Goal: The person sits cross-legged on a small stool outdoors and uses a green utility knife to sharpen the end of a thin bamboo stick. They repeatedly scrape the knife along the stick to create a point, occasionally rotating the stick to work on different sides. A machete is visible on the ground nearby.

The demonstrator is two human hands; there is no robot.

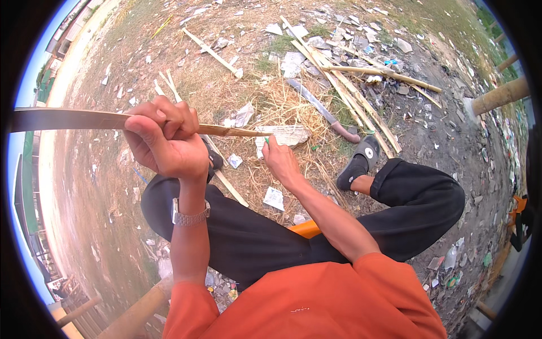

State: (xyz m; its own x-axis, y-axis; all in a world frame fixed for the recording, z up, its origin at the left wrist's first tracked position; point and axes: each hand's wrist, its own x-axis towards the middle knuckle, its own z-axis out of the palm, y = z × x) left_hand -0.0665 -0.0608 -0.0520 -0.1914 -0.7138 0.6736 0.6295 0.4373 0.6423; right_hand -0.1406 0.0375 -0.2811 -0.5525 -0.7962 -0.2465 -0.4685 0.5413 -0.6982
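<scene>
My left hand [166, 135] is closed around a long bamboo strip [226, 130], dark on its left part and pale brown toward its right end. At that right end, the fingers of my right hand [282, 163] are pinched together against the strip. A speck of green shows at these fingertips, too small to name. Beyond my right hand, on dry straw, lies a machete [316, 101] with a curved grey blade and a pinkish-brown handle. A pale flat slab [288, 135] rests on the ground just behind my right fingertips.
Several split bamboo strips [350, 90] lie crossed at the far right, and another strip [212, 52] lies farther left. Paper and plastic scraps [274, 198] litter the ground. Bamboo poles [499, 96] stand at the right. My sandalled foot [361, 161] is near the machete handle.
</scene>
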